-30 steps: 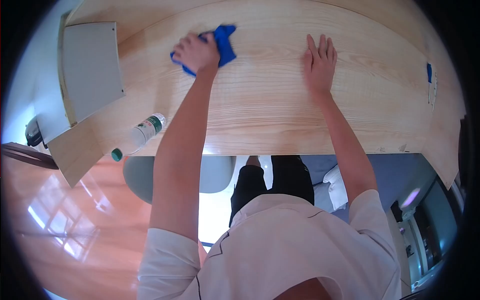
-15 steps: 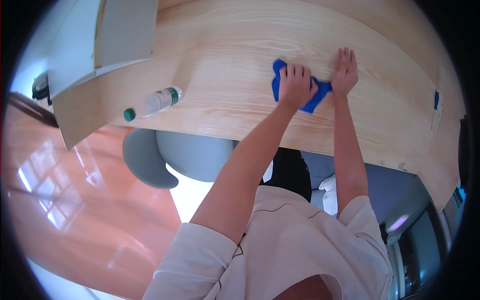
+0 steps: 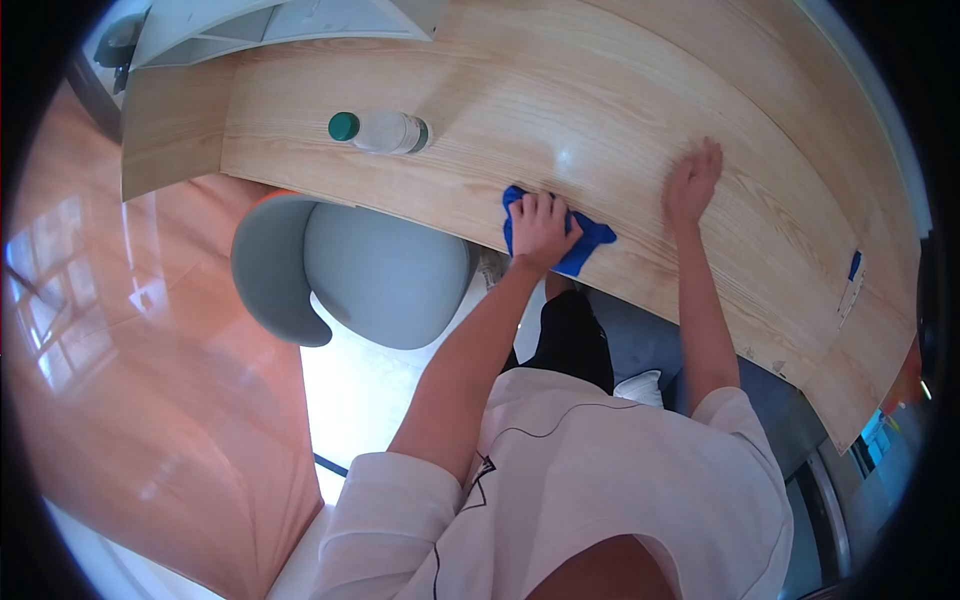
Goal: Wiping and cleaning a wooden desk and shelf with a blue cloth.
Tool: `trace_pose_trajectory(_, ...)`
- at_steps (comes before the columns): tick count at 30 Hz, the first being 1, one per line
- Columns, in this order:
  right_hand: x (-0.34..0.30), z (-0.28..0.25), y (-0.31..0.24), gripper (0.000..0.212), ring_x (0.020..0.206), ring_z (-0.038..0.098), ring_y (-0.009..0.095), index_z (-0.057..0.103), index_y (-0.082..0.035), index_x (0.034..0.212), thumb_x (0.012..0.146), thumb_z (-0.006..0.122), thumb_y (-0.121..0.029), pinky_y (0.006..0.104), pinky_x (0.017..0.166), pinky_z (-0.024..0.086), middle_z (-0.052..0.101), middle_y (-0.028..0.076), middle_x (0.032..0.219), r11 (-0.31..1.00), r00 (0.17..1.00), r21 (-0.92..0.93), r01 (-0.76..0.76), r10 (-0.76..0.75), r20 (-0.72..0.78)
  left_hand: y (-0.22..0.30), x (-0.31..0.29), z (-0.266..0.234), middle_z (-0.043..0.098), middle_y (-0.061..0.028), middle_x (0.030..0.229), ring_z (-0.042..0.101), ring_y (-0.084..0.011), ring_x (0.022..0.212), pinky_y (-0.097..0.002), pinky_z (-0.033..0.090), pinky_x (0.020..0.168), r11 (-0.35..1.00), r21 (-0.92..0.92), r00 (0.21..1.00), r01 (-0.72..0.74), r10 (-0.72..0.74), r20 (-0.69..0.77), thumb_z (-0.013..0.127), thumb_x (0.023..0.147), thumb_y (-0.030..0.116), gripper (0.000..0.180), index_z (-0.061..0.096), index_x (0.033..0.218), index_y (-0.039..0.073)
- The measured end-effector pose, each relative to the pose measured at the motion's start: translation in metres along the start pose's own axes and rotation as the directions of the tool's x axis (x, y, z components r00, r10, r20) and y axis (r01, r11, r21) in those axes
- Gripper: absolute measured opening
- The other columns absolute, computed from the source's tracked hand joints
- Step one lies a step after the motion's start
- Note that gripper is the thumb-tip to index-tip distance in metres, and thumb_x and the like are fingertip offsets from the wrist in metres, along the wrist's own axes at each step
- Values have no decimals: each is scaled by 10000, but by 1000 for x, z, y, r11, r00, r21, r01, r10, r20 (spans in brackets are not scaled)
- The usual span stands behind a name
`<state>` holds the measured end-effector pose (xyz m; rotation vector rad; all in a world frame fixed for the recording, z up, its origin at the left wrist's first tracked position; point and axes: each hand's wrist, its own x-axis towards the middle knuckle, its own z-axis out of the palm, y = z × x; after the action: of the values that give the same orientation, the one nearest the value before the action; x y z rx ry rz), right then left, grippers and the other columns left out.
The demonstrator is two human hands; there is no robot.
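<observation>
Blue cloth (image 3: 592, 238): on the tabletop (image 3: 480, 105) at its near edge, directly under the left hand (image 3: 541, 226); long axis slants from upper left to lower right.
Left grip: fingers curled over the cloth, holding it palm down; forearm slants up and rightward.
Right hand (image 3: 693, 186): farther off, right of the cloth; fingers extended, nothing visible in its grip; blurred, contact unclear.
Clear bottle (image 3: 382, 132): lying left of the cloth, green cap leftward.
</observation>
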<state>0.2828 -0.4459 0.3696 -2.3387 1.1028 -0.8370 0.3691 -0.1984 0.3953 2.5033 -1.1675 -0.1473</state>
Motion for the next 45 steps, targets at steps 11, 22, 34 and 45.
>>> trace_pose_trajectory(11,-23,31,-27,462,1329,278,461,447,-38,1350,922,442,-212,531,1096,198,354,298,1404,978,999,-207,-39,44,21,-77,48,-22,541,-130,869,472,-333,897,-468,332,811,967,205,982,153,-127,-136,591,740,312,255,565,816,70)
trace_pose_trajectory(22,-23,27,-42,512,1358,240,442,430,-9,1354,941,436,-312,531,1106,189,314,284,1433,924,989,-368,-102,134,63,-94,189,1,573,-183,953,477,-371,957,-496,315,880,875,372,924,310,-186,-333,515,803,396,372,607,885,45)
trace_pose_trajectory(34,-25,25,-51,480,1338,273,443,430,-8,1347,924,467,-233,561,1076,217,325,284,1420,912,985,-401,-92,142,95,0,268,55,587,-181,950,484,-374,954,-494,319,866,920,371,952,123,-4,-306,511,797,411,398,604,880,33)
trace_pose_trajectory(45,-19,35,-39,459,1344,304,359,412,-52,1372,924,448,-141,477,1099,235,359,208,1430,887,997,-454,-82,73,-37,-5,86,9,513,-158,889,450,-347,916,-458,320,825,949,47,949,-312,314,-28,569,770,311,286,553,837,34)
